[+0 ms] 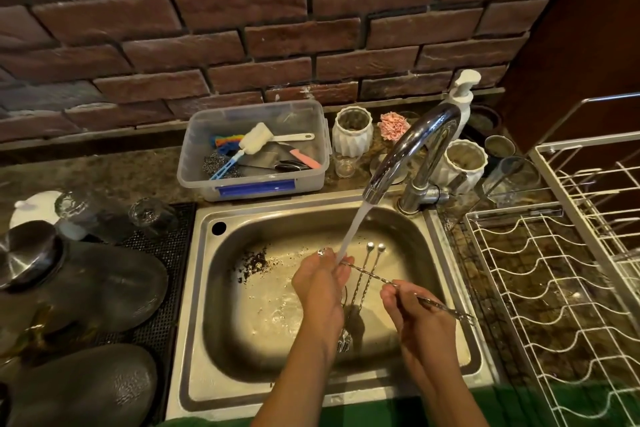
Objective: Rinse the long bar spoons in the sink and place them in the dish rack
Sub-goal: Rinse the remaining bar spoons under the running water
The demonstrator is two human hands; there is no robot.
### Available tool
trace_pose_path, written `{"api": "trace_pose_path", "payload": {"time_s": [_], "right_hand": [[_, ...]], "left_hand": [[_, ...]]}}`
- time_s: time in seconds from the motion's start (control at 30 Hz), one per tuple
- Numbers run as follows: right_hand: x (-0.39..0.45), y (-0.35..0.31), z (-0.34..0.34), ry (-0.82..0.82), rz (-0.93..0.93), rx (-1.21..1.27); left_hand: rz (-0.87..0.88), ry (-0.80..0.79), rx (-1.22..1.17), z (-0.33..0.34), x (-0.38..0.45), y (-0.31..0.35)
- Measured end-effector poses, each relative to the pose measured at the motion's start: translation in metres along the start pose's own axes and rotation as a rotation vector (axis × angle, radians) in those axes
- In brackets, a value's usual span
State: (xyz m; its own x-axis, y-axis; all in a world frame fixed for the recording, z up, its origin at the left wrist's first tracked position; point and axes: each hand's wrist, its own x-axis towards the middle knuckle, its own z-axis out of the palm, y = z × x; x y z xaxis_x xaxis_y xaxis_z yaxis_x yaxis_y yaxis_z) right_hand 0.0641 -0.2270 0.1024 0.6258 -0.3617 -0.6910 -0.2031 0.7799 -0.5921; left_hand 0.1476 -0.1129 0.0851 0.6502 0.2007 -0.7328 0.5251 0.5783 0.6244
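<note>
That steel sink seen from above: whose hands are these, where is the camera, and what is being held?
No machine here: a person wears a camera on the head, looking down. Both bare hands hold one long twisted metal bar spoon under the running water from the curved chrome tap. The left hand grips one end, the right hand the other. Two more long bar spoons lie in the stainless steel sink. The white wire dish rack stands on the right.

A red-brown brick wall (242, 28) in running bond spans twelve o'clock. The translucent plastic tub (252, 180) carries a blue latch. At three o'clock stands a white wire dish rack (540, 270); twisted silver bar spoons (367, 274) gleam in the steel sink (214, 288).
</note>
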Motion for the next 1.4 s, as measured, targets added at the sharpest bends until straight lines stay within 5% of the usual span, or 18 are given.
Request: {"api": "trace_pose_path", "payload": {"time_s": [0.23, 0.5, 0.7, 0.93, 1.1, 1.2, 1.4], "right_hand": [[-0.011, 0.004, 0.002, 0.027, -0.03, -0.011], [-0.011, -0.009, -0.001, 0.086, 0.031, 0.129], [-0.012, -0.001, 0.0, 0.062, 0.021, 0.084], [0.01, -0.004, -0.008, 0.102, -0.005, 0.159], [0.017, 0.028, 0.04, -0.053, 0.073, -0.09], [0.013, 0.037, 0.068, -0.22, 0.125, -0.082], [0.02, 0.039, 0.085, -0.103, 0.088, 0.001]], "left_hand": [[0.051, 0.094, 0.029, 0.014, 0.005, -0.001], [0.079, -0.029, 0.192, 0.017, -0.009, -0.008], [0.02, 0.031, 0.065, 0.014, -0.005, 0.0], [-0.008, -0.105, 0.067, 0.005, -0.019, -0.011], [0.033, -0.138, 0.062, -0.003, -0.03, -0.012], [0.07, -0.082, 0.032, -0.015, -0.029, 0.005], [0.117, 0.107, -0.087, -0.039, -0.005, 0.029]]}}
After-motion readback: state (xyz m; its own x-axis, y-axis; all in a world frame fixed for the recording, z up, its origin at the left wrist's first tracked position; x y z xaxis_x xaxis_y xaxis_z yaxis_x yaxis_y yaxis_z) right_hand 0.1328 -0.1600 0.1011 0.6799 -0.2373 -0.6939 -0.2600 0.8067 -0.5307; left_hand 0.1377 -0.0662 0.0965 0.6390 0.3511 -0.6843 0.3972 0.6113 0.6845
